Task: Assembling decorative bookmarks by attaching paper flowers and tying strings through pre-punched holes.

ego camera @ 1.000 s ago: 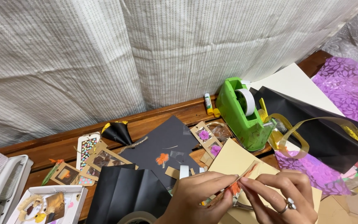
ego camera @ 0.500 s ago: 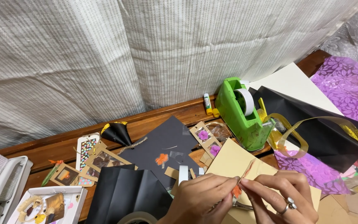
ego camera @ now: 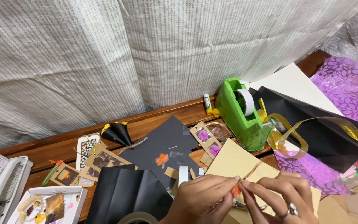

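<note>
At the bench's near edge, the left hand [ego camera: 201,199] and right hand [ego camera: 278,199] meet, fingers [ego camera: 228,182] of both pinched narrow on 1 small orange scrap [ego camera: 236,190] over the tan card [ego camera: 237,159], near the green tape dispenser [ego camera: 243,114].

Both hands sit at the near edge of the scene, close together and meeting at their fingertips. The left hand [ego camera: 201,199] lies palm down, its thumb and forefinger closed in a fine pinch grip. The right hand [ego camera: 280,199], a ring on one finger, pinches likewise, its other fingers loosely curled.
</note>
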